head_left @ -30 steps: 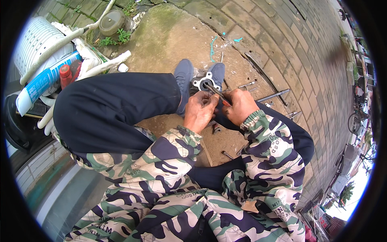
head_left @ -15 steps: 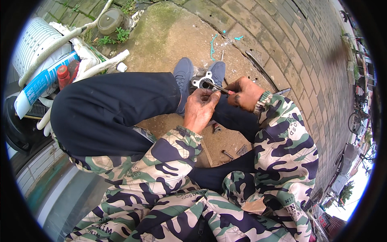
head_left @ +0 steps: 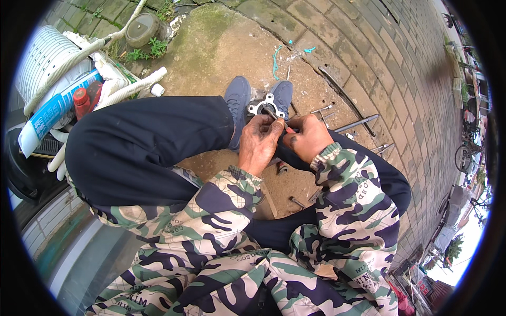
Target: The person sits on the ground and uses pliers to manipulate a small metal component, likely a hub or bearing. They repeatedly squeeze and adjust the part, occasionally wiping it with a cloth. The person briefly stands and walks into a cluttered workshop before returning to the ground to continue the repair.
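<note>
Between my shoes sits a metal housing [head_left: 269, 98] with a round dark opening and bright lugs around its rim. My right hand [head_left: 309, 138] is closed round a slim red-handled metal tool [head_left: 287, 128], and its tip points into the opening. Its exact kind is partly hidden by my fingers. Close to the housing, my left hand [head_left: 258, 143] pinches at the tool's shaft with thumb and forefinger. Both hands are together just in front of the housing, with dark grime on the fingers.
A long bar [head_left: 357, 124] and several thin metal tools [head_left: 383, 148] lie on the ground at right. A bolt-like piece [head_left: 297, 201] lies between my legs. White hose [head_left: 138, 85], a red bottle [head_left: 82, 100] and a ribbed white tub [head_left: 50, 63] are piled at left.
My right hand has moved left and slightly down, closer to my left hand, and the tool points more steeply into the opening. My right forearm shifted inward, revealing tools on the ground.
</note>
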`<state>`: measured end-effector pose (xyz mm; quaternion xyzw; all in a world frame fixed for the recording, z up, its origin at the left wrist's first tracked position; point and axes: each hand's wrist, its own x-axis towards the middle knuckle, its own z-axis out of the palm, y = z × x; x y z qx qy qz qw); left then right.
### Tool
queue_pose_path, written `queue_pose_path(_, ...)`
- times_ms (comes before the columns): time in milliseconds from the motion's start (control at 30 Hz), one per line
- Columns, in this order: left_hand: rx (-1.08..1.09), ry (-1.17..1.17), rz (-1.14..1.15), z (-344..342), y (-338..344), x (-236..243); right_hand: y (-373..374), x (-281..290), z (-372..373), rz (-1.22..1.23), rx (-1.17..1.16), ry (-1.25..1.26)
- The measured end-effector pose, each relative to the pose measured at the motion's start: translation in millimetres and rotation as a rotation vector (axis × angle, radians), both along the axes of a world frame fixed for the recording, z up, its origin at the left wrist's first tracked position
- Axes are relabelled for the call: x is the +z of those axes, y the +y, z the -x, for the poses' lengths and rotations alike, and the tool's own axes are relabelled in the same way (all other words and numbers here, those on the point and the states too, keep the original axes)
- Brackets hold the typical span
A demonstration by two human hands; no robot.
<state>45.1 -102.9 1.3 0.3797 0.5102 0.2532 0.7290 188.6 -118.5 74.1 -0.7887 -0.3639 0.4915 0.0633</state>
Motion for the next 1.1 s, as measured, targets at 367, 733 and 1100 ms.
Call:
queue_pose_path(367, -0.051, -0.017, 0.048, -0.3, 2.6, 2.3, 13.9, 1.8, -31.1, 0.216, -0.155, 0.302)
queue_pose_path(733, 0.029, -0.090, 0.171, -2.9, 9.5, -1.9, -13.0, -1.8, 21.4, -0.101, -0.022, -0.232)
queue_pose_path(1100, 0.035, -0.104, 0.199, -0.1, 14.5, 2.8, -8.2, -0.7, 10.9, -0.033, -0.119, 0.005)
